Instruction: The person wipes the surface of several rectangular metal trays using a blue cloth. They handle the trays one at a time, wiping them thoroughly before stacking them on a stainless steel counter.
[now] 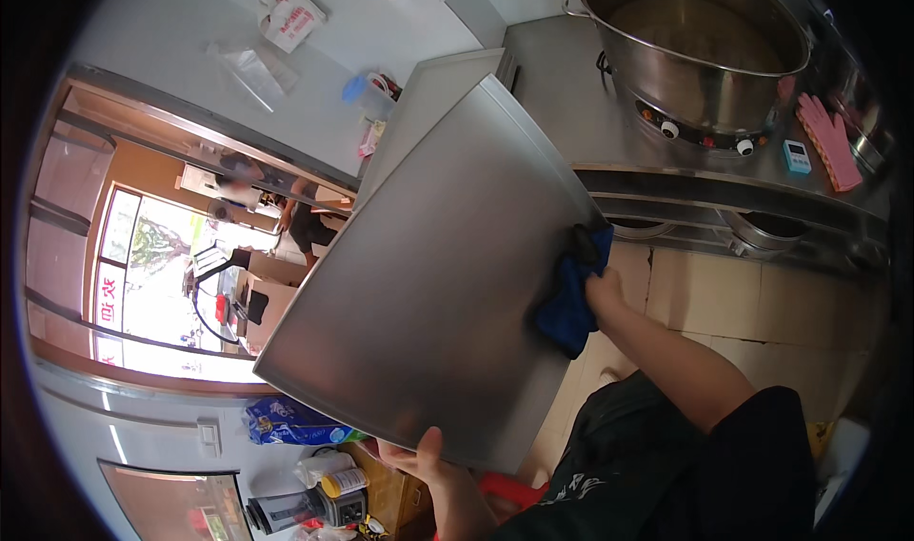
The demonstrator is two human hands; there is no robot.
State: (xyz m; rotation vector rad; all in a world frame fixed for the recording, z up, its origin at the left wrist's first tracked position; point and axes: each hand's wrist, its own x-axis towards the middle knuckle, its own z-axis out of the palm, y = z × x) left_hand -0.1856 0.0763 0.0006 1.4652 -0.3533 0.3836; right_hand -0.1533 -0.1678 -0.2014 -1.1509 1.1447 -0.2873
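A large flat stainless steel panel [428, 255] is held up at a tilt in front of me. My left hand [421, 455] grips its lower edge, with the thumb on the face and the fingers underneath. At the panel's right edge, my right hand [605, 294] holds a dark blue cloth [571, 312], which lies against the metal surface. Part of the cloth looks black and bunched near the edge. The panel's far side is hidden.
A large steel electric pot [692, 91] stands on a steel counter [550, 98], near pink gloves [828, 141] and a small timer [796, 157]. Pans sit on the shelf below. A blender [300, 510] and a yellow-lidded jar [345, 482] are at lower left. People show beyond the window opening.
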